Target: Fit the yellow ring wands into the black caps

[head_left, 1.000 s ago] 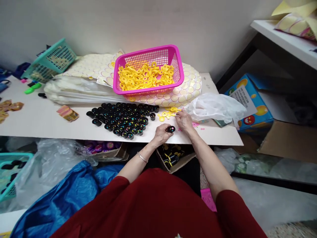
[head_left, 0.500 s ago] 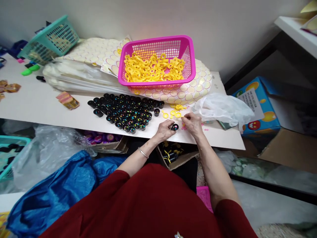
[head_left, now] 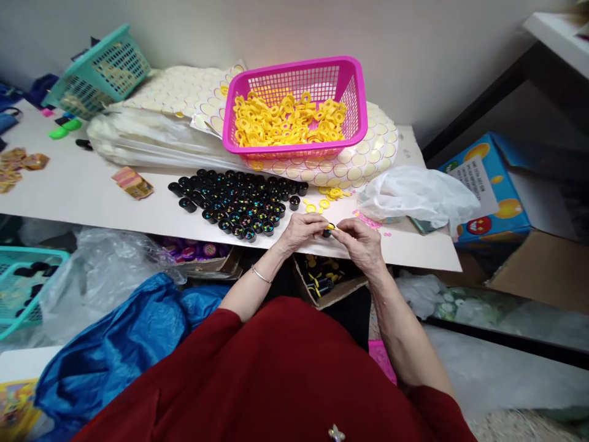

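Between the fingers of my left hand is a small black cup, held just over the front edge of the table. My right hand pinches a yellow plastic ring piece against the cup's mouth. The fingertips of both hands nearly meet there and hide part of the cup. Left of my hands stand many black cups in a cluster, with bright coloured bits inside. A few loose yellow ring pieces lie just beyond my hands. Small pink bits are scattered behind my right hand.
A pink basket of yellow pieces stands at the back on patterned sheeting. To the right are a white plastic bag and a blue carton. Below the table edge, an open cardboard box holds black and yellow parts.
My right hand has brought a yellow ring piece from the loose pile over to the black cup, and both hands now meet at it. The view has shifted slightly.
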The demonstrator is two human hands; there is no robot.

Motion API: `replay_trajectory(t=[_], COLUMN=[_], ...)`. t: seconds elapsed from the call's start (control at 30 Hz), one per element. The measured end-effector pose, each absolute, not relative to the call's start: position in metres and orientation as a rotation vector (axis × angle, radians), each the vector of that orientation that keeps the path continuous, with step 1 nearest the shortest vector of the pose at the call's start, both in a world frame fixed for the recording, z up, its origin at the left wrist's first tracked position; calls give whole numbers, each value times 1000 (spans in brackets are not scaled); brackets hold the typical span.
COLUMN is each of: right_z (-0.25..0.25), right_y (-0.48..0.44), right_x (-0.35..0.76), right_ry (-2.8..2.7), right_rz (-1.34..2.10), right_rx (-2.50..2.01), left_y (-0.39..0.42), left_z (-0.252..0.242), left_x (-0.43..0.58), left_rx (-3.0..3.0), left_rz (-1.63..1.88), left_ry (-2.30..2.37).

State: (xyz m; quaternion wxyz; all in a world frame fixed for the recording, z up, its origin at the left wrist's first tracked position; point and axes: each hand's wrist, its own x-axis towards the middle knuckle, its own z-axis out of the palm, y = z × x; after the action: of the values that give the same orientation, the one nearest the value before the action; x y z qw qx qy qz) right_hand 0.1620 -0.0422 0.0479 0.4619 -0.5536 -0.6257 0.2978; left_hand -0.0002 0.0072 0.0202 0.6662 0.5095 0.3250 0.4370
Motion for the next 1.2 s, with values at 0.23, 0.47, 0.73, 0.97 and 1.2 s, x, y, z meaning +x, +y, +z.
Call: replay_trajectory(t=[0.23, 0.47, 0.73, 0.97, 1.2], right_z=[44, 28, 15, 14, 4], right_y=[-47, -35, -22, -19, -20], right_x=[160, 169, 161, 160, 157], right_ry=[-1470, -1670, -1960, -1957, -1503], right_rz=[1086, 587, 340, 342, 724], right_rx=[-1335, -1478, -1633, -1665, -1462], left_y=[-5, -2, 10, 12, 10], left_z=[26, 17, 6, 3, 3], left_x=[-3, 1, 9, 20, 29], left_rx=[1227, 1015, 997, 1230, 1073], left_rz=[960, 1106, 1023, 1017, 1032], left_ry=[683, 867, 1069, 1000, 1079])
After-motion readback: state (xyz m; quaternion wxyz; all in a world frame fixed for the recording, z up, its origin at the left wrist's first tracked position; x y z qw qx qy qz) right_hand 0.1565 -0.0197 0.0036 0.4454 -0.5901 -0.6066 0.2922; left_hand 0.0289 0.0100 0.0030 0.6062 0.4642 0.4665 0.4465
